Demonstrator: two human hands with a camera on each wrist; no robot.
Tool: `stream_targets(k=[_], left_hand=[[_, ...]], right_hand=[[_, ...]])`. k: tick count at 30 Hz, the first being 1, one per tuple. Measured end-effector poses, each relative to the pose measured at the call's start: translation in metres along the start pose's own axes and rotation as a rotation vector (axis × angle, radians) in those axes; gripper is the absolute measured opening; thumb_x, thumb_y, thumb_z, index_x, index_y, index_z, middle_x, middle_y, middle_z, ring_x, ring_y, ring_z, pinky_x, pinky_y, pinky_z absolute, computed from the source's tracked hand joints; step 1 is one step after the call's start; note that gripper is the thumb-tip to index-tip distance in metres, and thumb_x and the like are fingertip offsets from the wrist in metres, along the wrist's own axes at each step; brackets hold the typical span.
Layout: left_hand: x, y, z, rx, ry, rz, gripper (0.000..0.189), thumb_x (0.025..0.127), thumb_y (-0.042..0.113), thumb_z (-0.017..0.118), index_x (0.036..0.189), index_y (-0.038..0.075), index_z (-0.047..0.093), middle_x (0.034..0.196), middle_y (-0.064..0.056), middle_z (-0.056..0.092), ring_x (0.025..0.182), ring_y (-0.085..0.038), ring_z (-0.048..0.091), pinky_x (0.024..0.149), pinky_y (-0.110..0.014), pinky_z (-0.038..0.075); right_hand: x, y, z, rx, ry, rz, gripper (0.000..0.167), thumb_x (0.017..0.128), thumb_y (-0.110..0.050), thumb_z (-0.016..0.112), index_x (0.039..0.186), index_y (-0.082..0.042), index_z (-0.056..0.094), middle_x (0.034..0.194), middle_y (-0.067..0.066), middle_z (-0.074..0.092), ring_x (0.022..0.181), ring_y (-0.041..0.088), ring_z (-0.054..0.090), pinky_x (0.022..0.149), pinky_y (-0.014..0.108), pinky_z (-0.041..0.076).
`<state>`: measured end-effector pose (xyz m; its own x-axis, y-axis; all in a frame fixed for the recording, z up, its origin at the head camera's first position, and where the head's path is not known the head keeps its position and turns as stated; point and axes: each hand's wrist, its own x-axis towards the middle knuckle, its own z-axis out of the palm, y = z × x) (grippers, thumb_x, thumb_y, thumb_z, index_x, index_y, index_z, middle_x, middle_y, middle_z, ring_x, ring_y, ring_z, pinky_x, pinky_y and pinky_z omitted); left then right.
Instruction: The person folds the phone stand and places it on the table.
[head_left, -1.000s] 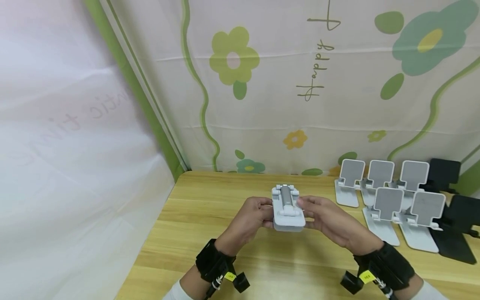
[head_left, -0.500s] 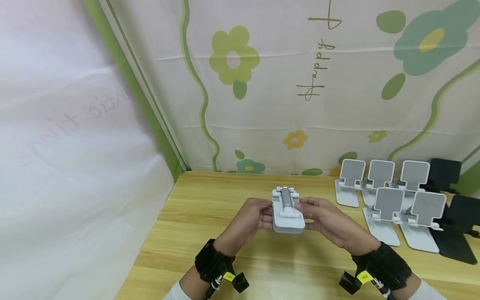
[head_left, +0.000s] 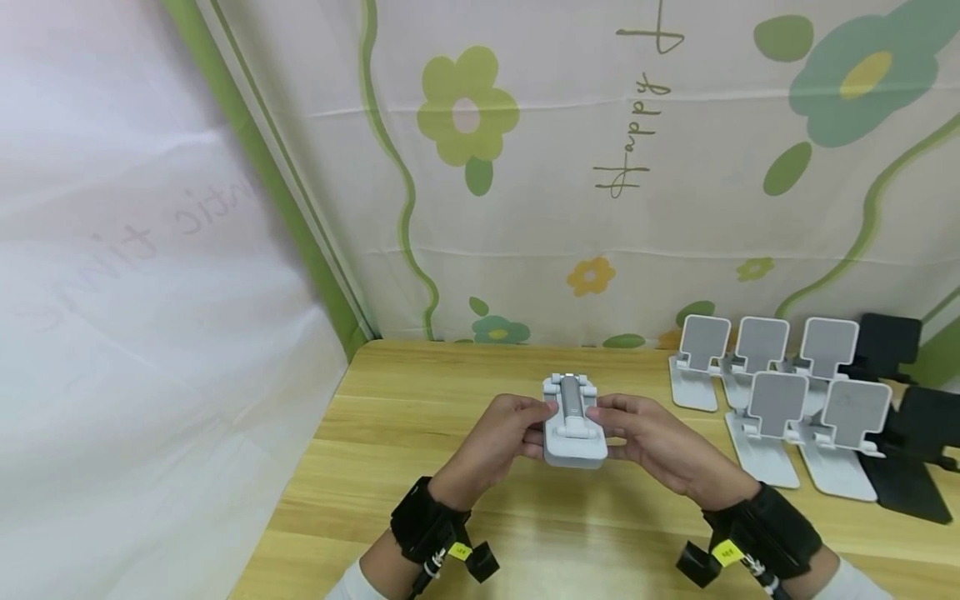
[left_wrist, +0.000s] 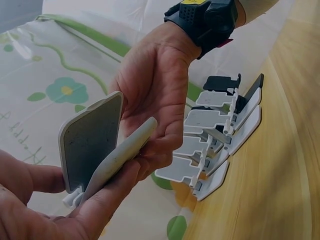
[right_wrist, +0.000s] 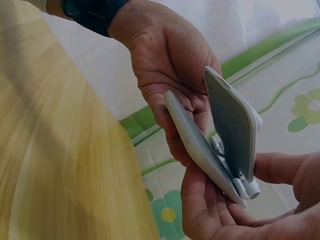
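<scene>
Both hands hold a white folding phone stand (head_left: 576, 447) above the table, at the middle of the head view. My left hand (head_left: 495, 437) pinches its left side, thumb on the upper face and fingers beneath. On the opposite side my right hand (head_left: 656, 442) grips it, the thumb beside the grey support arm. In the left wrist view the stand's grey-padded plate (left_wrist: 92, 140) and its base (left_wrist: 117, 155) stand apart in a narrow V, joined at the hinge end. The right wrist view shows the same gap between plate (right_wrist: 232, 125) and base (right_wrist: 195, 142).
Several unfolded phone stands, white with grey pads (head_left: 777, 404) and black (head_left: 888, 346), stand in two rows at the right of the wooden table (head_left: 420, 375). A flower-print curtain (head_left: 525, 208) hangs behind the table, and white cloth (head_left: 150, 333) hangs at left.
My left thumb has moved onto the stand's upper face at its left edge. The stand has shifted very slightly toward me, with both hands staying on it.
</scene>
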<state>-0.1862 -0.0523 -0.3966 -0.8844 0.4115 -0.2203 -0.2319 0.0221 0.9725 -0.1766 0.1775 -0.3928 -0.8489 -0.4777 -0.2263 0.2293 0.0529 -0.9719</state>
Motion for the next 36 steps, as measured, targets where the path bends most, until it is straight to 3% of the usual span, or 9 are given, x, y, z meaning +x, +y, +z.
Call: stream_targets(k=[10,14,17,21,24,28,32,34,36], left_hand=[[-0.003,0.001,-0.001,0.104,0.021,-0.018,0.032,0.107,0.022,0.057,0.118,-0.005,0.068,0.094,-0.012,0.075,0.076,-0.015,0.072,0.066,-0.026,0.061],[-0.003,0.0,0.0,0.175,0.051,0.023,0.032,0.107,0.023,0.057,0.119,-0.004,0.067,0.094,-0.011,0.076,0.077,-0.016,0.072,0.066,-0.028,0.061],[-0.005,0.003,0.005,0.335,0.089,0.087,0.038,0.104,0.033,0.061,0.121,0.0,0.067,0.098,-0.007,0.073,0.079,-0.014,0.069,0.065,-0.028,0.058],[-0.011,0.007,0.016,0.678,0.097,0.161,0.05,0.094,0.046,0.072,0.127,0.009,0.067,0.109,-0.002,0.066,0.089,-0.013,0.054,0.066,-0.024,0.049],[-0.012,0.007,0.022,0.884,0.113,0.194,0.059,0.087,0.047,0.081,0.127,0.007,0.064,0.11,-0.004,0.061,0.09,-0.015,0.044,0.066,-0.022,0.043],[-0.008,0.008,0.02,0.997,0.193,0.199,0.067,0.077,0.048,0.088,0.118,0.001,0.064,0.1,-0.006,0.058,0.08,-0.013,0.047,0.059,-0.021,0.041],[0.003,0.008,-0.006,1.017,0.328,0.155,0.066,0.067,0.046,0.093,0.109,0.003,0.068,0.092,-0.005,0.059,0.072,-0.015,0.053,0.055,-0.025,0.046],[0.011,0.005,-0.033,1.016,0.422,0.113,0.058,0.065,0.043,0.093,0.102,0.005,0.069,0.089,-0.004,0.062,0.07,-0.016,0.056,0.053,-0.027,0.048],[0.019,0.001,-0.07,0.992,0.533,0.056,0.05,0.065,0.04,0.093,0.093,0.007,0.069,0.084,-0.005,0.064,0.066,-0.019,0.059,0.05,-0.029,0.049]], right_hand=[[0.0,0.002,0.0,-0.033,0.034,0.015,0.06,0.105,-0.023,0.057,0.143,0.018,0.034,0.126,0.019,0.058,0.107,0.019,0.065,0.092,0.035,0.059],[0.002,0.004,0.0,-0.037,0.042,0.002,0.055,0.104,-0.02,0.059,0.137,0.018,0.038,0.12,0.017,0.06,0.104,0.019,0.066,0.088,0.032,0.061],[0.003,0.005,0.002,-0.025,0.062,-0.013,0.052,0.103,-0.017,0.059,0.136,0.019,0.039,0.12,0.016,0.061,0.104,0.017,0.067,0.088,0.031,0.061],[0.006,0.005,0.007,0.001,0.094,-0.009,0.049,0.102,-0.015,0.062,0.133,0.017,0.042,0.12,0.016,0.061,0.105,0.017,0.067,0.09,0.031,0.061],[0.009,0.006,0.011,0.012,0.103,-0.009,0.048,0.1,-0.015,0.065,0.131,0.015,0.044,0.12,0.015,0.062,0.105,0.017,0.066,0.09,0.032,0.061],[0.012,0.008,0.012,0.014,0.091,-0.031,0.048,0.099,-0.013,0.066,0.129,0.016,0.043,0.116,0.014,0.066,0.103,0.018,0.068,0.091,0.034,0.062],[0.008,0.013,-0.003,-0.078,0.147,-0.045,0.054,0.1,-0.015,0.065,0.136,0.016,0.039,0.118,0.019,0.067,0.103,0.02,0.071,0.093,0.037,0.061],[0.002,0.015,-0.021,-0.245,0.245,-0.06,0.055,0.102,-0.02,0.065,0.137,0.015,0.042,0.12,0.023,0.067,0.101,0.018,0.071,0.091,0.037,0.061],[-0.006,0.015,-0.047,-0.478,0.379,-0.083,0.052,0.102,-0.027,0.065,0.133,0.011,0.05,0.119,0.023,0.069,0.098,0.018,0.069,0.083,0.032,0.059]])
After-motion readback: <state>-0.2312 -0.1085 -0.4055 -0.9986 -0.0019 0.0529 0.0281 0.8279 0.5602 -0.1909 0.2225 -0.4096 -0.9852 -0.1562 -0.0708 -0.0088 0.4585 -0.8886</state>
